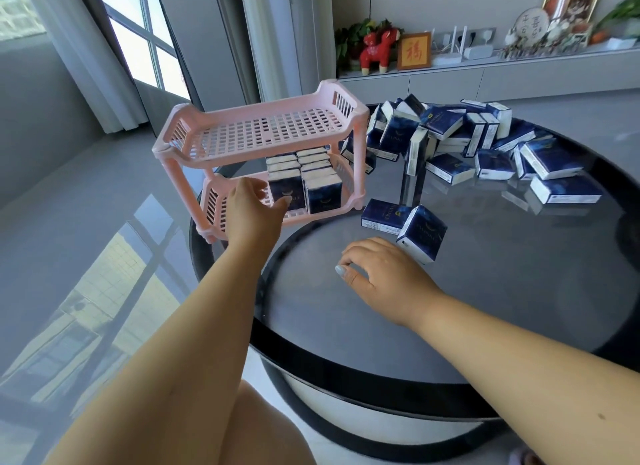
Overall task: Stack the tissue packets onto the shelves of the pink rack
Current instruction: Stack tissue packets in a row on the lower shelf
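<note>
Nearest: round bench [346,371] with black rim and glossy grey top, bare surface between rim and hands. Right hand [384,274] palm down just above the bench top, fingers loosely curled, grip empty. Just beyond its knuckles: tilted dark blue tissue packet [422,234], leaning against flat dark blue tissue packet [382,215]. Left hand [251,211] at the front of the lower shelf, fingers relaxed and spread, fingertips at the front left packet, not closed round it. Two-tier pink slatted plastic rack [263,135] at the left edge of the bench, left feet close to the rim. Lower shelf: two rows of upright packets [304,173] on the right half, left half bare. Upper shelf bare. Right of the rack: loose heap of blue-and-white packets [485,145], some upright, some flat, spread across the far half of the bench. Far side: grey sideboard [485,80] carrying red toy animal [375,50] and framed gold plaque [414,50].
</note>
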The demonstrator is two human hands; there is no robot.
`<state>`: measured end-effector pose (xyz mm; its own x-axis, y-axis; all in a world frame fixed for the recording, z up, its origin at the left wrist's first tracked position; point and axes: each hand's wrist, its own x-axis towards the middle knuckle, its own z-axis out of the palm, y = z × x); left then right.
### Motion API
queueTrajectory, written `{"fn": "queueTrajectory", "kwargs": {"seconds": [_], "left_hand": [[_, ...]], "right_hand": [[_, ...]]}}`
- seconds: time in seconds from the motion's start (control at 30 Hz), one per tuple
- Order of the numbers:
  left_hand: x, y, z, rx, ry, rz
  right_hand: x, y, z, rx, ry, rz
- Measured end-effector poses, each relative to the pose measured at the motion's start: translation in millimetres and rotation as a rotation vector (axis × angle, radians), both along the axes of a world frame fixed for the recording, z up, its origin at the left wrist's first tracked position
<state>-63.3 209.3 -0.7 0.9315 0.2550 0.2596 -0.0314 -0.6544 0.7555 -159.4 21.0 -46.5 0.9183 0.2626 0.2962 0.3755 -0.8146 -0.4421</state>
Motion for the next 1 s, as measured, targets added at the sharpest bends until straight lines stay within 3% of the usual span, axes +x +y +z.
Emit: {"fn": "queueTrajectory", "kwargs": {"seconds": [0.17, 0.33, 0.5, 0.57, 0.63, 0.77, 0.9, 1.0], "left_hand": [[-28, -19, 2, -0.04, -0.071, -0.092], [-43, -44, 0, 0.126, -0.085, -0.275], [-51, -75, -4, 0.375, -0.049, -0.485], [-51, -87, -6, 0.446, -0.002, -0.544], [-48, -97, -6, 0.505, 0.049, -0.594], [-35, -110, 1, 0.624, 0.146, -0.665], [-26, -115, 9, 0.63, 0.263, -0.75], [-21, -118, 10, 0.647, 0.304, -0.771]], "right_hand": [[-1, -1, -1, -0.003, -0.006, 0.002], [-16, -4, 3, 0.112, -0.349, -0.091], [-14, -20, 9, 0.367, -0.548, -0.502], [-9, -28, 7, 0.438, -0.45, -0.668], [-5, -35, 8, 0.481, -0.211, -0.719], [-2, -52, 12, 0.371, 0.189, -0.567], [-6, -84, 20, 0.663, 0.372, -0.438], [-12, -99, 18, 0.697, 0.382, -0.406]]}}
